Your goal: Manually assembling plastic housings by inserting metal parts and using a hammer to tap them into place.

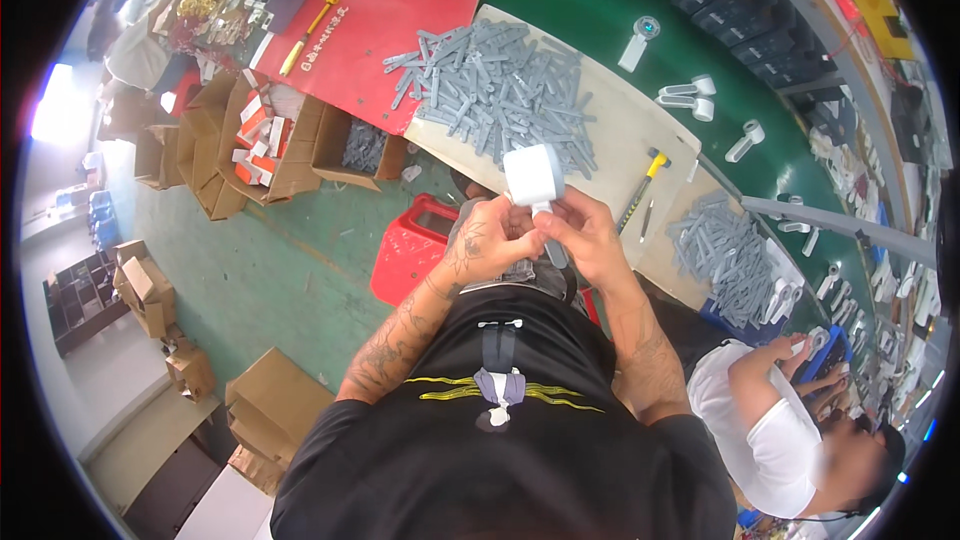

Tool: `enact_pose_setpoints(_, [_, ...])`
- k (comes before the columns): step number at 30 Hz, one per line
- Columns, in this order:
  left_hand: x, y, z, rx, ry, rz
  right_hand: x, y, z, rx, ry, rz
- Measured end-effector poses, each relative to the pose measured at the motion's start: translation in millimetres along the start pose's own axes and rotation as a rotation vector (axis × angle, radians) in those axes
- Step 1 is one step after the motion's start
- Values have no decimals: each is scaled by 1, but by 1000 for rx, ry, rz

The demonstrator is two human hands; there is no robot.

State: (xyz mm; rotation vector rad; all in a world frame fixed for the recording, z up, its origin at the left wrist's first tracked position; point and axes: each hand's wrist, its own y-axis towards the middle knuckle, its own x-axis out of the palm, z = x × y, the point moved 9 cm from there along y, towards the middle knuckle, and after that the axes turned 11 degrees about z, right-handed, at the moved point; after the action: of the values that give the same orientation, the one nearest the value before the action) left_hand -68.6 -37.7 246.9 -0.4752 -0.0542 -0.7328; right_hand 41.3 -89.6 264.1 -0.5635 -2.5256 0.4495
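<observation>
Both of my hands are closed round a handheld fan (534, 176) with a white, rounded square head and a grey back and handle. My left hand (490, 237) pinches it just below the head, at the neck. From the other side my right hand (585, 230) grips the same neck, thumb and fingers pressed in. The fan's head points up and away from me, and its grey handle slants down between my palms. Just beyond the fan lies a big pile of grey plastic strips (495, 85) on the cream tabletop (640, 135).
A red mat (370, 15) carries a yellow-handled hammer (310, 35); another hammer (642, 188) lies right. A second grey pile (730, 255) sits near a co-worker in white (770, 410). Fans (690, 97) rest on the green belt (590, 0). Cartons (270, 130) and a red stool (405, 250) stand left.
</observation>
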Motion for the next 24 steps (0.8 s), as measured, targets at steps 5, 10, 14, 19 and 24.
enact_pose_setpoints(5, [-38, 10, -18, -68, -88, 51, 18, 32, 27, 61, -70, -29])
enact_pose_setpoints(10, [-114, 24, -31, 106, -255, 433, -32, 180, 72, 114, -245, 161])
enact_pose_setpoints(14, [-133, 29, -29, -183, -450, 465, -131, 308, 63, -209, -932, 787])
enact_pose_setpoints(19, [-165, 34, -50, -279, -637, 502, -141, 370, 90, -142, -1222, 833])
enact_pose_setpoints(24, [-158, 62, -14, -136, -672, 432, -117, 331, 51, -400, -1040, 877])
